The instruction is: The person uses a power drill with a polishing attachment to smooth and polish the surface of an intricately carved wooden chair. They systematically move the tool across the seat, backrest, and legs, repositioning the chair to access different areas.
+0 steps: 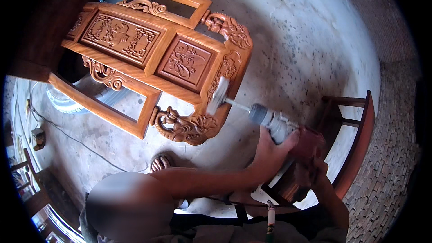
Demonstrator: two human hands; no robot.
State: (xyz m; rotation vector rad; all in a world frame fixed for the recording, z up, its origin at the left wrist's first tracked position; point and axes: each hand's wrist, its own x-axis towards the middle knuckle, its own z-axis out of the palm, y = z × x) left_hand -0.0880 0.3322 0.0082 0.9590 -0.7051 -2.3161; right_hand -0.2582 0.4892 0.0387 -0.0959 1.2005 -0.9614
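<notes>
My left hand (273, 147) is wrapped round the grey front housing of a power drill (281, 128), steadying it from below. At the back end, my right hand (316, 172) grips the dark red body and handle. A thin shaft runs from the drill's chuck to a pale wheel-shaped brush (218, 96), which is smeared by motion. This brush lies against or just over the carved end of a carved wooden furniture panel (193, 47); I cannot tell if it touches. The panel is orange-brown, with relief carvings, scrolls and open side frames.
A dark wooden stool-like frame (366, 135) stands at the right beside the drill. A tire (67, 101) lies under the panel at left, near a cable (85, 146) along the concrete floor (288, 49). A bare foot (160, 163) shows below the panel. Brickwork (384, 171) borders the right.
</notes>
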